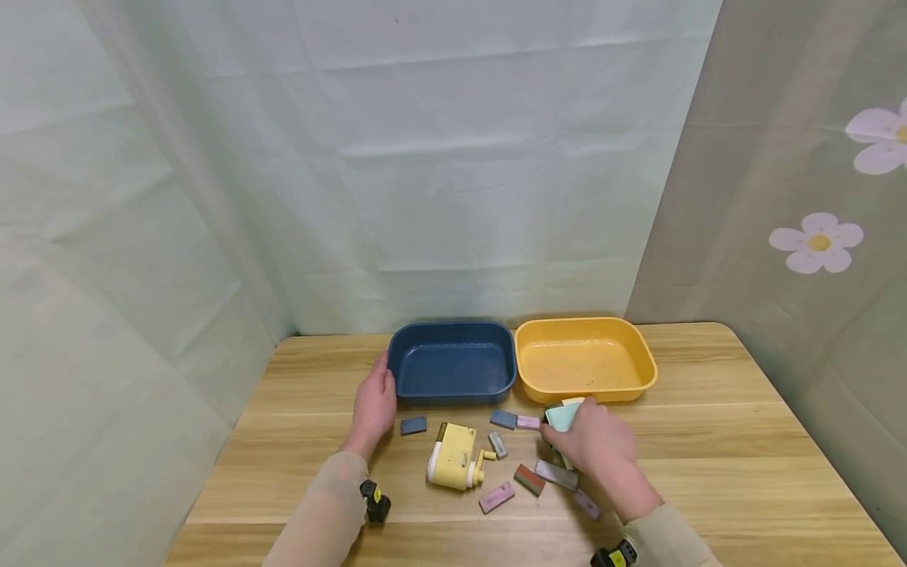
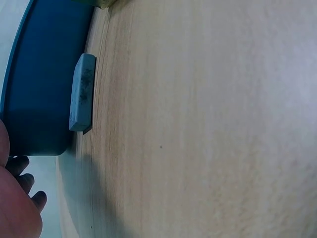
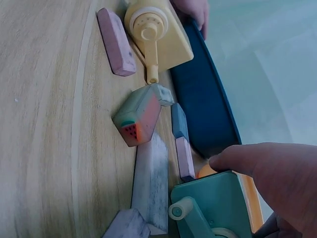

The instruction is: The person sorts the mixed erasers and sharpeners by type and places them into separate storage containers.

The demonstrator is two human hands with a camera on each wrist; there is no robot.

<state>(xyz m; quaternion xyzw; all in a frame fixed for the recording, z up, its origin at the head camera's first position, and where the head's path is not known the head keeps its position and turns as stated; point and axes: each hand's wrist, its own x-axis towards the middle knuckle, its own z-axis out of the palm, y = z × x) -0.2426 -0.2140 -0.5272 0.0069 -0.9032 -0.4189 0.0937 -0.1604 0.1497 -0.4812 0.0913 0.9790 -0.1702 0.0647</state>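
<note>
My left hand (image 1: 375, 402) rests against the left end of the dark blue bin (image 1: 453, 391), fingers extended along its side. A blue eraser (image 1: 414, 426) lies just right of that hand; the left wrist view also has this eraser (image 2: 83, 92) beside the bin wall. My right hand (image 1: 602, 437) grips a teal crank pencil sharpener (image 3: 213, 203) from above, in front of the yellow bin (image 1: 586, 392). Its crank handle (image 3: 181, 208) faces the right wrist camera. Part of the sharpener is hidden under the hand.
A yellow crank pencil sharpener (image 1: 453, 458) lies between the hands. Around it are a red-and-green watermelon eraser (image 1: 529, 479), a pink eraser (image 1: 497, 498), a long grey eraser (image 1: 556, 475) and several others. Both bins stand at the table's back edge, by a hanging cloth (image 1: 460, 197).
</note>
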